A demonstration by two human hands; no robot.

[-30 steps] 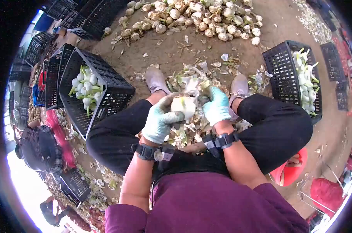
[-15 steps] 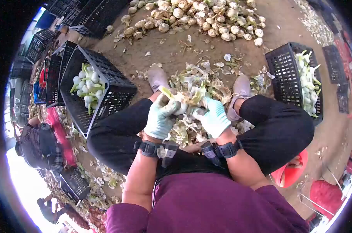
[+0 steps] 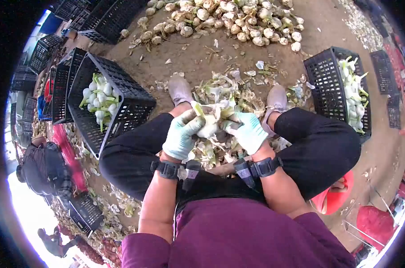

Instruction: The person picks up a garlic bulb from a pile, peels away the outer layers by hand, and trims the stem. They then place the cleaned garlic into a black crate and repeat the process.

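Observation:
Between my knees, a garlic bulb with a short green stem is gripped by my left hand; the thumb and fingers are closed round it and the stem sticks up. My right hand pinches the loose outer skin at the bulb's other side, its fingertips partly hidden. Both hands wear pale, dirt-marked gloves. Below them, peeled garlic skins are heaped on the ground between my shoes.
A black crate with peeled garlic stands at left, another crate with garlic at right. Unpeeled garlic is piled ahead. A red tub lies by my right thigh. Another person is at far left.
My hands have moved slightly apart, and more of the white bulb shows between them. The right hand has shifted a little to the right with the skin.

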